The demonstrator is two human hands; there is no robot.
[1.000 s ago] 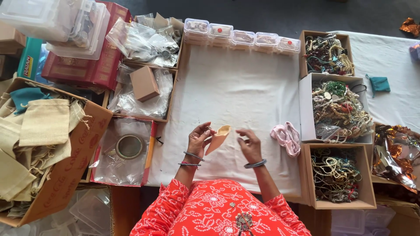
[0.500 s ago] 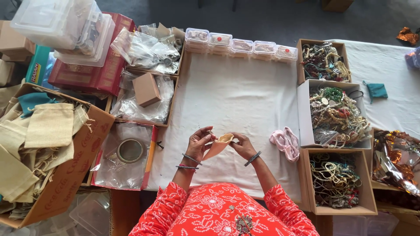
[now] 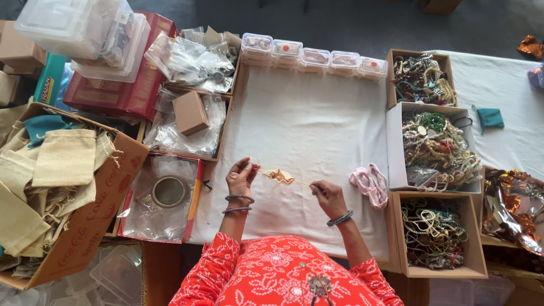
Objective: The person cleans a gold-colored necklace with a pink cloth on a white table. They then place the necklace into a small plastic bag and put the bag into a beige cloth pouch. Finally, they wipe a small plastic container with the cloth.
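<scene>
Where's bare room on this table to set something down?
The white cloth is bare between the clear tubs, the bead boxes and the hands. Left of it, bags and boxes crowd everything; the pink cloth fills the right edge.

Five small clear lidded boxes (image 3: 314,56) line the cloth's far edge; red flat cartons (image 3: 122,93) stacked left

My left hand (image 3: 241,177) and right hand (image 3: 327,195) pinch the drawstrings of a small tan pouch (image 3: 279,176), stretched between them above the white-covered worktop (image 3: 317,119), near its front edge.
</scene>
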